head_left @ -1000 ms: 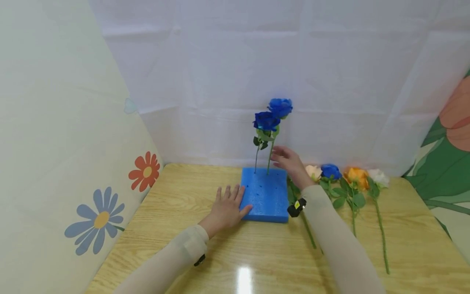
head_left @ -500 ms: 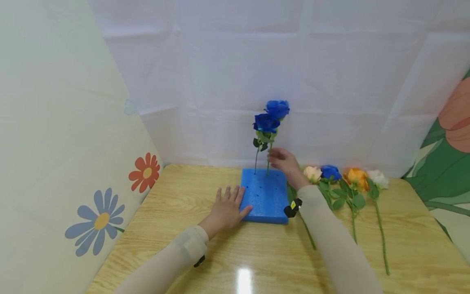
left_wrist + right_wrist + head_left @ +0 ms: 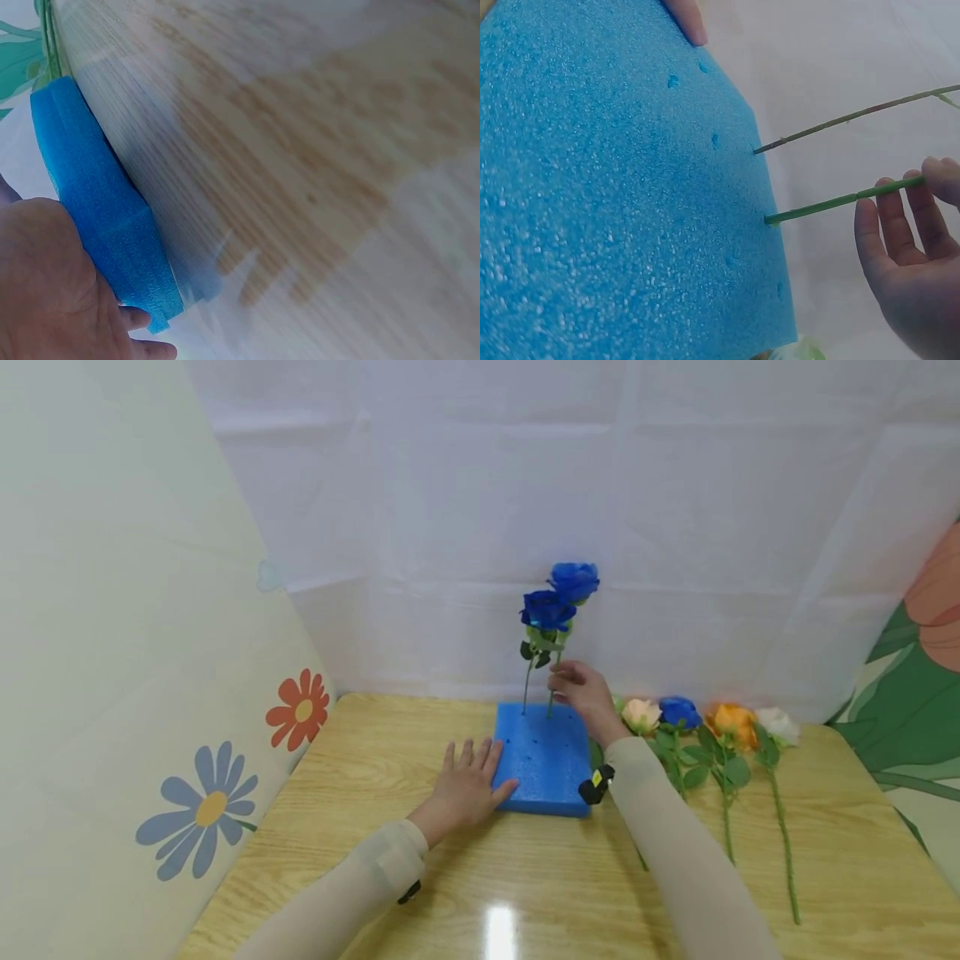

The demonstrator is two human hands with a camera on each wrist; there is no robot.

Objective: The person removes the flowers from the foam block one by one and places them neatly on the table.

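Note:
Two blue artificial roses stand in a blue foam block [image 3: 542,768] with small holes in its top. The left rose [image 3: 546,610] has a thin dark stem; the right rose [image 3: 574,581] has a green stem [image 3: 817,208]. My right hand [image 3: 587,695] pinches that green stem between thumb and fingers, a little above the foam, as the right wrist view shows. My left hand [image 3: 467,783] lies with fingers spread against the block's left edge, thumb on its top. In the left wrist view the left palm [image 3: 52,281] is beside the foam's side.
Right of the block, several cut roses lie on the wooden table [image 3: 360,760]: a peach rose [image 3: 641,716], a blue rose [image 3: 680,712], an orange rose [image 3: 733,724] and a white rose [image 3: 777,725]. Their stems point toward the front. A white cloth [image 3: 450,527] hangs behind.
My right hand has moved slightly left and its fingers have closed on the green stem. The right rose's head swayed left, then back right. My left hand stays against the block.

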